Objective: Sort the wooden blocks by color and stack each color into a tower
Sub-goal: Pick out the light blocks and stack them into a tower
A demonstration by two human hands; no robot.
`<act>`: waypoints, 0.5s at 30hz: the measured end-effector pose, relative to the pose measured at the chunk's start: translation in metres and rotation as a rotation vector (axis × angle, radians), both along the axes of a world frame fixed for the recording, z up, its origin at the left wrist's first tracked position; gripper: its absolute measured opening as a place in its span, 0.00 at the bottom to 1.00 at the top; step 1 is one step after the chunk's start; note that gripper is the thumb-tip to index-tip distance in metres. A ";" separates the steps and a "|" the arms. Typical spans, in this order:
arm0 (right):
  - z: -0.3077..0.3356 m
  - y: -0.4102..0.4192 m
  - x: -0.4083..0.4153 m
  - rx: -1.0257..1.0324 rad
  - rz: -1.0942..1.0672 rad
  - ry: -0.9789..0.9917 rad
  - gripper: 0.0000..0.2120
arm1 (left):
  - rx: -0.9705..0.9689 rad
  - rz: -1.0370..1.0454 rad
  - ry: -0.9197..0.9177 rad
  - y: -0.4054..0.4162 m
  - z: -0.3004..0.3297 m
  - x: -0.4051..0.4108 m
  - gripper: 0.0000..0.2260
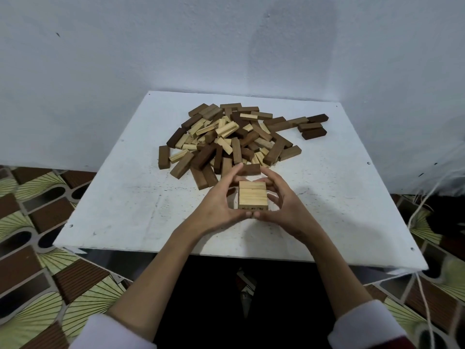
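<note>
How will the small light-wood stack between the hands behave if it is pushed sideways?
The stack is low and wide, so it probably slides, not tips. Its blocks look loose, so layers may shift. Both hands cup it.

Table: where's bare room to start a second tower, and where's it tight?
Free: the table's left side, between the pile and the near-left edge; also the right side, between the hands and the right edge. Crowded: the far middle under the pile, and the near middle, where both hands cup the light tower.
</note>
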State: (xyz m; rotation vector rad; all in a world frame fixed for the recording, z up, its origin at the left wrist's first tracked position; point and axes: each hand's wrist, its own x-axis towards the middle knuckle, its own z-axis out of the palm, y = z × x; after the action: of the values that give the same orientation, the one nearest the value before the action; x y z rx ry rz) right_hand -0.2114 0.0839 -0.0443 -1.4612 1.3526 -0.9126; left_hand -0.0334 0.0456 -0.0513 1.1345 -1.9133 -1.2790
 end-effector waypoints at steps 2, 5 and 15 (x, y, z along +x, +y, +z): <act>0.000 0.000 0.000 -0.007 0.003 0.006 0.43 | 0.006 0.003 0.006 0.000 0.000 0.000 0.45; 0.000 0.000 0.000 -0.027 0.002 0.012 0.41 | 0.009 0.007 0.021 0.001 -0.001 0.000 0.44; 0.001 -0.001 0.000 -0.010 -0.001 0.024 0.41 | -0.008 0.024 -0.014 0.001 0.001 0.000 0.45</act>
State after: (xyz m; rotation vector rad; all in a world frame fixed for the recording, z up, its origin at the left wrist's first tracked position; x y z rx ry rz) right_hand -0.2118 0.0829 -0.0435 -1.4835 1.3686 -0.9064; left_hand -0.0335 0.0466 -0.0505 1.1618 -1.9076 -1.2532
